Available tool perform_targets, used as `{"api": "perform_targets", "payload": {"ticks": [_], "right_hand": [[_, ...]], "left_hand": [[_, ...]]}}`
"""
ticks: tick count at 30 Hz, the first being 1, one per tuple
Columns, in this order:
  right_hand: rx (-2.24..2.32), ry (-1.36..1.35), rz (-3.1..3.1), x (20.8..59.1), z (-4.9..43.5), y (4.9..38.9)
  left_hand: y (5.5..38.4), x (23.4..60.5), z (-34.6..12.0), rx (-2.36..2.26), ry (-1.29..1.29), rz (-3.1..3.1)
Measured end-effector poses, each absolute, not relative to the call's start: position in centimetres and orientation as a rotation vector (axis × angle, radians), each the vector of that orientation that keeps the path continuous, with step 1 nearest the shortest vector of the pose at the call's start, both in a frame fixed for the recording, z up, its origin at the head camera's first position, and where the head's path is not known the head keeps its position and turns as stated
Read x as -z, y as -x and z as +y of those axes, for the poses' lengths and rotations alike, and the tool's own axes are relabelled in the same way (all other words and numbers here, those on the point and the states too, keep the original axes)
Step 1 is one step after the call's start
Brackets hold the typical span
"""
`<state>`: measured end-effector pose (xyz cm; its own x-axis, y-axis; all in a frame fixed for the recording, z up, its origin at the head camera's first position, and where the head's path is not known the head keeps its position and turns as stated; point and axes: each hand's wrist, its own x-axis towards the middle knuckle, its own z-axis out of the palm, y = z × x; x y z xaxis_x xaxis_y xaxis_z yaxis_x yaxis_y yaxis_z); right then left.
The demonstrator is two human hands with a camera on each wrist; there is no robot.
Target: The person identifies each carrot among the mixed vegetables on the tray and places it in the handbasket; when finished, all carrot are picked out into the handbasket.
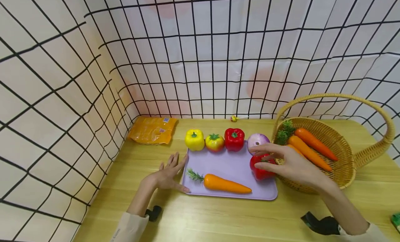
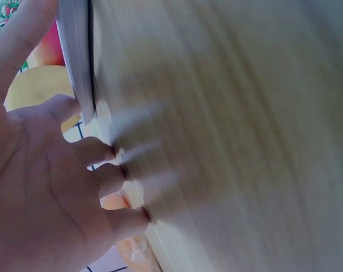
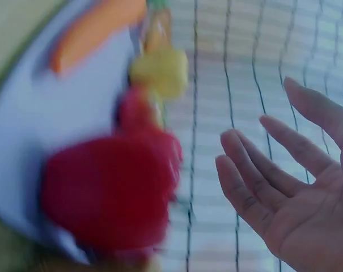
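A lilac tray [image 1: 223, 164] lies on the wooden table. My left hand [image 1: 167, 176] spreads its fingers at the tray's left edge; in the left wrist view several fingertips [image 2: 128, 221] rest on the wood. Loosely bent, my right hand [image 1: 295, 164] hovers over a glossy red bell pepper [image 1: 260, 170] at the tray's right side. The right wrist view shows this pepper [image 3: 109, 192] blurred and apart from the fingers. An orange carrot [image 1: 225, 183] lies along the near edge. Across the far edge sit a yellow pepper [image 1: 194, 140], a yellow-red tomato [image 1: 214, 142], another red pepper [image 1: 234, 139] and a purple onion [image 1: 257, 141].
Right of the tray stands a wicker basket [image 1: 347, 172] with a tall handle, holding several carrots [image 1: 315, 144]. An orange plastic packet [image 1: 152, 130] lies at the back left. By the grid-patterned backdrop [image 1: 218, 72] lies a small lollipop [image 1: 234, 118]. A green item [image 1: 396, 220] shows at the right edge.
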<state>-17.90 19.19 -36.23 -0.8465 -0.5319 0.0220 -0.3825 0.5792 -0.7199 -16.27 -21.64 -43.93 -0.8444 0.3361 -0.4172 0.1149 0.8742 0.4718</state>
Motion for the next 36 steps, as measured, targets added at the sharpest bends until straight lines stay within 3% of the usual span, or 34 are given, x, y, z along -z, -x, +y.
{"api": "perform_targets", "payload": {"ticks": [7,14,36], "right_hand": [[1.200,0.984,2.396,39.8,13.1,17.3],[1.313,0.799,2.210,43.2,8.8,18.1],[1.214,0.753,2.356,45.1,6.7,18.4]], "left_hand": [[16.5,44.0,-21.8,-0.596,-0.331,2.552],[16.7,44.0,-21.8,-0.588,-0.327,2.551],[16.2,43.9,-21.6,-0.581,-0.320,2.546]]}}
